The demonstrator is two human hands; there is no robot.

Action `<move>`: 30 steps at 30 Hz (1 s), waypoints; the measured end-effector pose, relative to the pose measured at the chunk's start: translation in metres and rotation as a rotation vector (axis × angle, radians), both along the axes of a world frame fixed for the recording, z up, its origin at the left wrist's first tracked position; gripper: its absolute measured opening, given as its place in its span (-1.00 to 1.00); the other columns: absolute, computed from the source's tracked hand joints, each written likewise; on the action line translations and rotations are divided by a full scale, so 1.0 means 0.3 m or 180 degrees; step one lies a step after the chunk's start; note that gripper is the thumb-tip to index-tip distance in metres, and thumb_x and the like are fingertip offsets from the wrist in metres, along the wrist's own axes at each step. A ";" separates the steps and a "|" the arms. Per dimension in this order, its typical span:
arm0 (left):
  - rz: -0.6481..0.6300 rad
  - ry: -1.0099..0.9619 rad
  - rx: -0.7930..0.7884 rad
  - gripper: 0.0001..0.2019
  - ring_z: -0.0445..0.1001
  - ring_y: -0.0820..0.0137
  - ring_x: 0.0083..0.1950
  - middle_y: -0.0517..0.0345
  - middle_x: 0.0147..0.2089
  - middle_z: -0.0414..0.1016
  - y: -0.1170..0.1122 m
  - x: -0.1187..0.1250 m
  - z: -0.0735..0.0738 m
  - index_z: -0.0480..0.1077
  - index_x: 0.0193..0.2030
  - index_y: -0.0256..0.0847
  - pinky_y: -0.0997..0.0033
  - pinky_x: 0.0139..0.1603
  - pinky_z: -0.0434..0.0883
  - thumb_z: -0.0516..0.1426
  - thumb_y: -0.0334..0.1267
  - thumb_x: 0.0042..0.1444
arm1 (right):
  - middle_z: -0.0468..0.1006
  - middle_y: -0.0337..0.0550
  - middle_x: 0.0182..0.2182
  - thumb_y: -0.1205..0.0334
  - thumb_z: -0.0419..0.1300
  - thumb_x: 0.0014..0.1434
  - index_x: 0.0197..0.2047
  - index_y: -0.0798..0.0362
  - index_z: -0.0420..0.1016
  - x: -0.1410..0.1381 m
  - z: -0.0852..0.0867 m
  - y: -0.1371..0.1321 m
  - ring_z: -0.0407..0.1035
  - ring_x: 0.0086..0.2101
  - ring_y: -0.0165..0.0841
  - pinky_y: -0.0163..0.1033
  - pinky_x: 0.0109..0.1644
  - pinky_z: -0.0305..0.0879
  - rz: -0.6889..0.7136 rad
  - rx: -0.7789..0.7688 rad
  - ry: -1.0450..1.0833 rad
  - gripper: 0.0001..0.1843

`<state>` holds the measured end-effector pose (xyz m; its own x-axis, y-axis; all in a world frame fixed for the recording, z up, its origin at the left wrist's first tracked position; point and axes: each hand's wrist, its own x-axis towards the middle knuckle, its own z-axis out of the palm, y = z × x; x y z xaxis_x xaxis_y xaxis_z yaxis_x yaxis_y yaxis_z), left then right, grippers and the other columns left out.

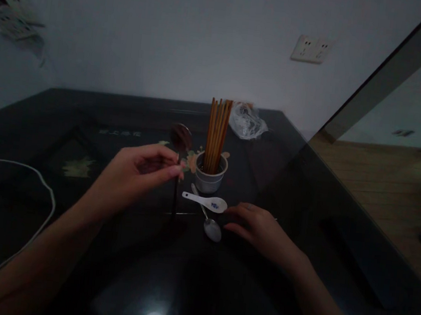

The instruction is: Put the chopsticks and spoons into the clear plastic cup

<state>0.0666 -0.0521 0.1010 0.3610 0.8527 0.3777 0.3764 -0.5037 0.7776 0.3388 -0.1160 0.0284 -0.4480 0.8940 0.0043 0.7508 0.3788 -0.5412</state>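
My left hand (145, 168) pinches the handle of a dark spoon (181, 137) between thumb and fingers. It is held upright with its bowl at the top, slightly blurred. My right hand (254, 227) rests low over the table, thumb and fingers apart, fingertips at the bowl end of a white ceramic spoon (202, 201) with a blue pattern; I cannot tell whether they touch it. That spoon lies across the handle of a metal spoon (212, 230). Just behind them stands a small grey-white cup (208, 182) holding several wooden chopsticks (217, 133).
A crumpled clear plastic bag (247, 124) lies behind the cup near the wall. On the left a white cable (47, 185) curves over the glossy black tabletop (127, 269). Wall sockets (311, 49) are at the back right, and a dark flat object (361, 261) lies at the right.
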 end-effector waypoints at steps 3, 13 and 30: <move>0.0265 -0.0546 -0.0061 -0.83 0.52 0.34 -0.34 0.17 -0.35 0.56 0.031 -0.020 0.048 0.40 -0.24 -0.15 0.26 -0.27 0.50 0.19 -0.12 0.15 | 0.55 -0.04 -0.12 0.15 0.16 0.25 0.00 0.02 0.47 -0.006 -0.005 -0.003 0.45 -0.14 -0.23 -0.16 -0.08 0.36 0.0005 -0.0023 -0.0093 -0.73; 0.0317 -0.1164 0.0519 -0.83 0.55 0.40 -0.25 0.14 -0.23 0.54 0.254 0.131 0.118 0.34 -0.21 -0.24 0.38 -0.23 0.49 0.20 -0.25 0.09 | 0.55 -0.08 -0.11 0.23 0.14 0.26 0.01 -0.02 0.48 -0.004 0.015 0.001 0.47 -0.14 -0.23 -0.15 -0.08 0.39 -0.0058 -0.0113 -0.0112 -0.74; 0.0034 -0.0761 -0.0171 -0.89 0.51 0.42 -0.36 0.20 -0.42 0.48 0.311 0.177 -0.050 0.34 -0.28 -0.24 0.40 -0.25 0.44 0.17 -0.29 0.04 | 0.54 -0.06 -0.10 0.29 0.15 0.25 0.05 0.02 0.46 -0.016 0.029 -0.011 0.46 -0.12 -0.21 -0.12 -0.06 0.37 0.0024 -0.0155 -0.0379 -0.70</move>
